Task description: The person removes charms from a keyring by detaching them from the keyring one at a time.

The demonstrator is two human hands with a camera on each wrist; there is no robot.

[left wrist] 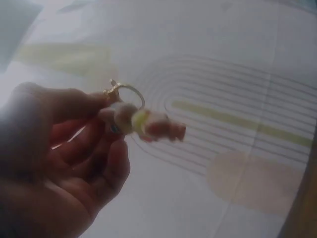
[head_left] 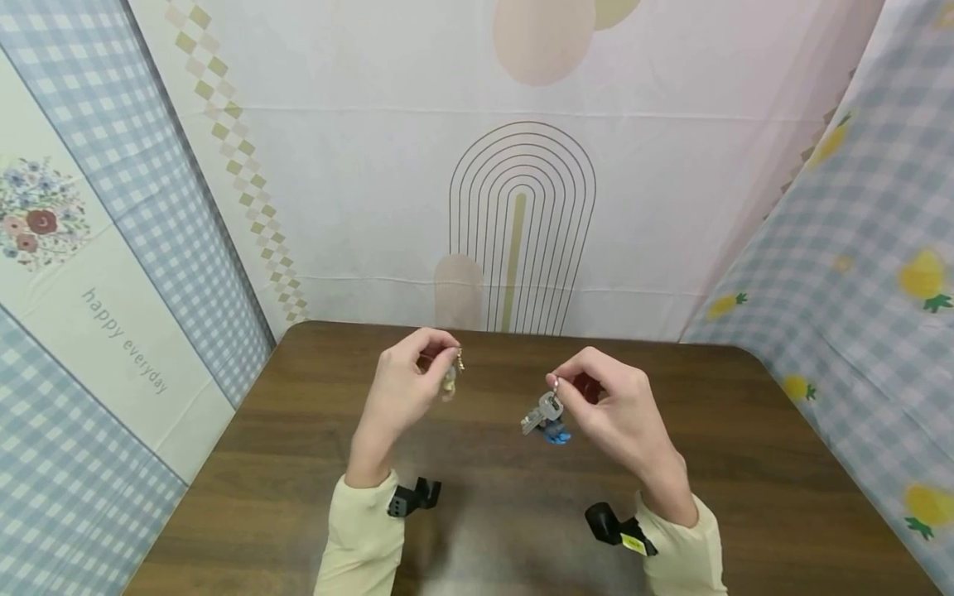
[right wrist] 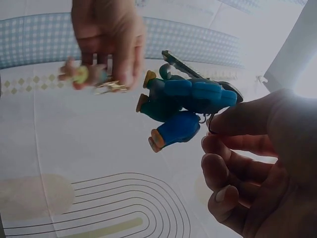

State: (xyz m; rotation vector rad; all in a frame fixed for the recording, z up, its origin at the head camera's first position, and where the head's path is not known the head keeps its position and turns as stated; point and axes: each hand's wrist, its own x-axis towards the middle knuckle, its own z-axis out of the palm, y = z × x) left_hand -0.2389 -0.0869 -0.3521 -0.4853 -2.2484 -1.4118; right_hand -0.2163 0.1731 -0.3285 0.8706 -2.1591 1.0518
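Note:
Above the table, my left hand [head_left: 406,377] pinches a keychain by its gold-coloured ring. A small pale figure charm [left wrist: 153,124] with pink and yellow parts hangs from that gold ring [left wrist: 131,94], blurred in the left wrist view. My right hand [head_left: 614,406] holds another ring between thumb and forefinger. From it dangle a silver key [head_left: 550,406] and a blue figure charm [right wrist: 185,99] with orange ends. The two keychains are apart, the left one slightly higher in the head view. Part of each ring is hidden by fingertips.
Below both hands lies a dark brown wooden table [head_left: 477,497]. A white patterned cloth [head_left: 358,190] hangs behind it. Checked cloths flank both sides, a blue one [head_left: 97,108] at left and one with yellow fruit [head_left: 842,331] at right. Black cameras sit on both wrists.

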